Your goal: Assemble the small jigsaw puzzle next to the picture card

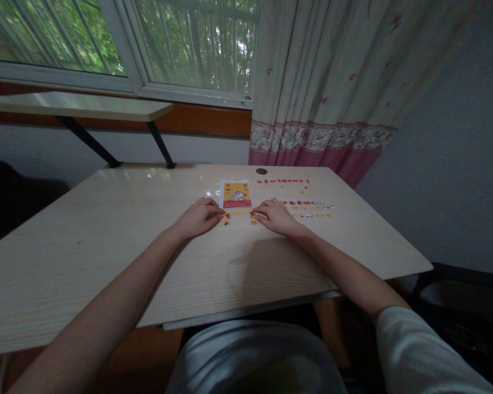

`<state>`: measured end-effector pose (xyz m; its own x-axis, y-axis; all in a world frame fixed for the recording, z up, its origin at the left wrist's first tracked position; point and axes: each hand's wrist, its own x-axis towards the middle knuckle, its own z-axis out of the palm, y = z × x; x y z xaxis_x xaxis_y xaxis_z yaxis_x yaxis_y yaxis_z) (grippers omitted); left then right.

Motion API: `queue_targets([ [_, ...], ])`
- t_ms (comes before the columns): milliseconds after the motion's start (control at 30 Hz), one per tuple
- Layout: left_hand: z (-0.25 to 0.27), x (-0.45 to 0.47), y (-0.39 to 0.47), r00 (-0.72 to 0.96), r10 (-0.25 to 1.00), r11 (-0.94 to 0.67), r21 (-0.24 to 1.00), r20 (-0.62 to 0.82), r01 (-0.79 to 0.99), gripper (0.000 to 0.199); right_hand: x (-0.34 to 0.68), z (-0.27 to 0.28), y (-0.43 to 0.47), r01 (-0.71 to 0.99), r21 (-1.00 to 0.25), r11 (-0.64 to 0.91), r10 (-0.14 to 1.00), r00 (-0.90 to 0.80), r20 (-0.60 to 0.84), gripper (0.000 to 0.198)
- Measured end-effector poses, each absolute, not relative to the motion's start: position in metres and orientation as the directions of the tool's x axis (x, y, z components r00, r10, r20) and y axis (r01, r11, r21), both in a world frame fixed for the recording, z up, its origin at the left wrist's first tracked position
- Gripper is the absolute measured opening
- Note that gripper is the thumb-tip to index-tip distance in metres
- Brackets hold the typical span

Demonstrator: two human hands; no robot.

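Observation:
A picture card (236,196) with a white animal on yellow and red lies flat on the desk. Just below it, several jigsaw pieces (238,213) form a yellow row with short red and yellow columns down both sides. My left hand (202,218) has its fingers drawn together at the left end of this row, the fingertips on the pieces there. At the right end, my right hand (276,216) holds its thumb and fingers closed on a dark red and yellow piece. Fingertips partly hide the pieces under them.
Loose red jigsaw pieces (283,181) lie in a line at the back right, with yellow and white pieces (312,207) in rows nearer my right hand. A raised shelf (78,105) stands at the back left. Behind the desk (107,235) hang curtains (312,109).

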<state>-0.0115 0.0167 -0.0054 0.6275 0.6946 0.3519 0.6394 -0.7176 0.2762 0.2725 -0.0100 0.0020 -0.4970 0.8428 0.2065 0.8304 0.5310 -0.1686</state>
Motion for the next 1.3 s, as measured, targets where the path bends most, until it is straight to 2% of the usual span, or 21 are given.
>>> queue_targets([
  [1300,-0.0012,-0.0114,0.0142,0.613,0.696,-0.714,0.272,0.374,0.645,0.033,0.2733,0.002,-0.0099,0.808,-0.199,0.554,0.829,-0.512,0.226,0.032],
])
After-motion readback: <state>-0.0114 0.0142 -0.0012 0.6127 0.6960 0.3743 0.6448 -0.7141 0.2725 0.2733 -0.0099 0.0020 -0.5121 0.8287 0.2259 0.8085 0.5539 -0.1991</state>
